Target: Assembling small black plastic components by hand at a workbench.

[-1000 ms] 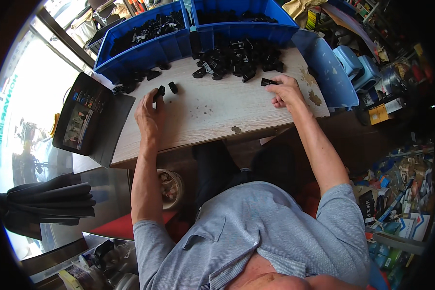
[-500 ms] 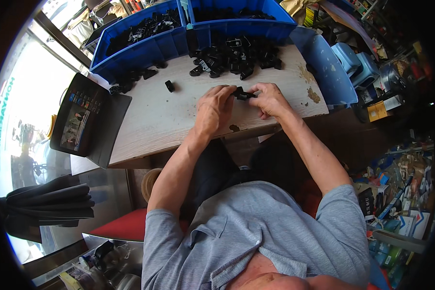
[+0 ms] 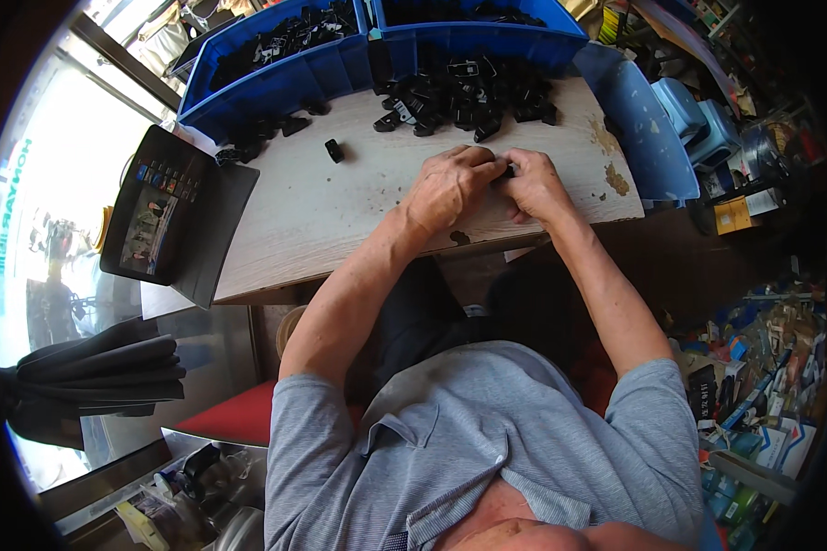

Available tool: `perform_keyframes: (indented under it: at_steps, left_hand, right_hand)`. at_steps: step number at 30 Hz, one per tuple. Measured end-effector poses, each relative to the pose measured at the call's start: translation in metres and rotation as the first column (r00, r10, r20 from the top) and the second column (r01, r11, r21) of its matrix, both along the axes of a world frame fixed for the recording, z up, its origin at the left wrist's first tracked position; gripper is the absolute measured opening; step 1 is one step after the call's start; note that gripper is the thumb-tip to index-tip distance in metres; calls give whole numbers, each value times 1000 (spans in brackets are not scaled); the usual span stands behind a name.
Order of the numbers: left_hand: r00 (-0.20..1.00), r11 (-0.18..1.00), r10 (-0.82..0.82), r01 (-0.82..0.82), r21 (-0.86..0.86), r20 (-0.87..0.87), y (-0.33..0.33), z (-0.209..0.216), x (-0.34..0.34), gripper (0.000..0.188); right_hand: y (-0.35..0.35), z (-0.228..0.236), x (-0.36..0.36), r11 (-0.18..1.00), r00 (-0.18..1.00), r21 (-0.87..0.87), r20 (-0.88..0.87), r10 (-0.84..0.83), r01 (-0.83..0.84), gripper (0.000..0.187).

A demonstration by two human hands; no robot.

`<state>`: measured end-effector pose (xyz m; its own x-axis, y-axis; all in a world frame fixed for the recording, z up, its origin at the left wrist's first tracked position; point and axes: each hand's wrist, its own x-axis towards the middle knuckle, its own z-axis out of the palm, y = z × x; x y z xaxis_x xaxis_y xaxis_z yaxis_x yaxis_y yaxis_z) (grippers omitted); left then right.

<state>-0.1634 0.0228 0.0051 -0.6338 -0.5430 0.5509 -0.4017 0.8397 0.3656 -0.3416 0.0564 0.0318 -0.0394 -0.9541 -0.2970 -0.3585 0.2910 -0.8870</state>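
Note:
My left hand (image 3: pixel 452 186) and my right hand (image 3: pixel 535 188) meet over the front part of the whitish worktable (image 3: pixel 358 207). Between their closed fingertips sits a small black plastic part (image 3: pixel 507 172), mostly hidden by the fingers. Just beyond the hands lies a heap of similar black parts (image 3: pixel 469 101), a few with grey metal pieces showing. One lone black part (image 3: pixel 334 151) rests on the tabletop to the left of my hands.
Two blue bins (image 3: pixel 289 75) holding black parts line the table's far edge. A tablet (image 3: pixel 152 216) in a dark folding case stands at the left. At the right is a pale blue tub (image 3: pixel 641 138). Mixed clutter (image 3: pixel 763 367) lies at the lower right.
My hands have come closer together, and the left fingers now cover most of the black part that showed between them. The whole view has shifted slightly.

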Motion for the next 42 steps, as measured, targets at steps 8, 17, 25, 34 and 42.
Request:
perform_keyframes:
  at_steps: [8, 17, 25, 34, 42]
  left_hand:
    - [997, 999, -2, 5, 37, -77, 3, -4, 5, 45]
    - [1000, 1000, -11, 11, 9, 21, 3, 0, 20, 43]
    - [990, 995, 79, -71, -65, 115, 16, -1, 19, 41]
    - [827, 805, 562, -540, -244, 25, -14, 9, 117, 49]
    - [817, 840, 542, -533, -102, 196, -23, -2, 154, 42]
  right_hand:
    - [1, 0, -2, 1000, 1000, 6, 23, 6, -6, 24]
    - [2, 7, 5, 1000, 1000, 23, -13, 9, -9, 28]
    - [2, 10, 3, 998, 999, 49, -25, 40, -39, 33]
    - [11, 7, -17, 999, 973, 7, 229, -39, 39, 39]
    - [-15, 8, -99, 860, 793, 17, 379, -477, 510, 28]
